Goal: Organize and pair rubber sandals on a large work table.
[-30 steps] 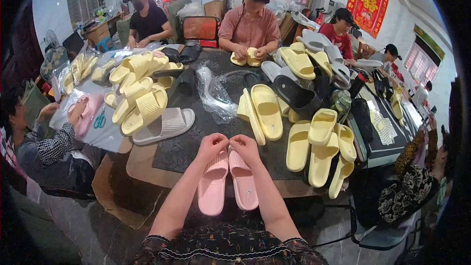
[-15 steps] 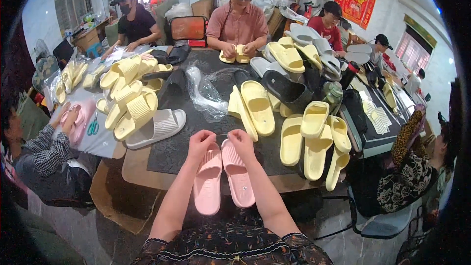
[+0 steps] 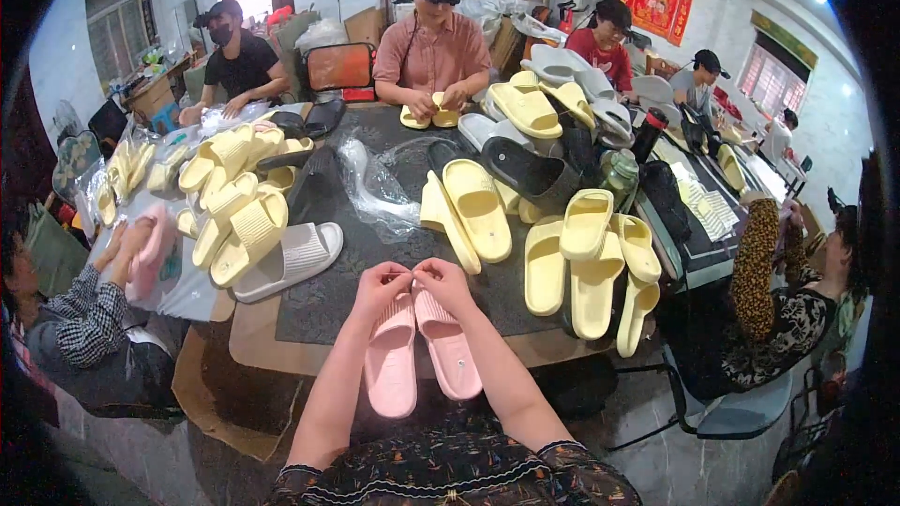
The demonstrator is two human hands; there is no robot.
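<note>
A pair of pink slide slippers, the left slipper [image 3: 390, 377] and the right slipper [image 3: 453, 361], hangs side by side over the near table edge with the toe ends away from me. At those toe ends my left hand [image 3: 382, 289] and my right hand [image 3: 444, 287] meet, fingertips pinched closely together. Both hands are closed on a thin strand that is mostly hidden by the fingers now. My wrists and forearms flank the ribbed straps.
Yellow slippers [image 3: 592, 286] lie piled at right, with a black slipper [image 3: 527, 169] among them. More yellow slippers [image 3: 251, 242] and a white slipper [image 3: 291, 262] lie left. Clear plastic wrap [image 3: 375, 189] sits mid-table. Co-workers sit around, one across handling yellow slippers [image 3: 431, 112].
My hands have come closer together; the thin strand that stretched between them is now barely visible. The view has shifted slightly. At left, a co-worker has raised a pink slipper.
</note>
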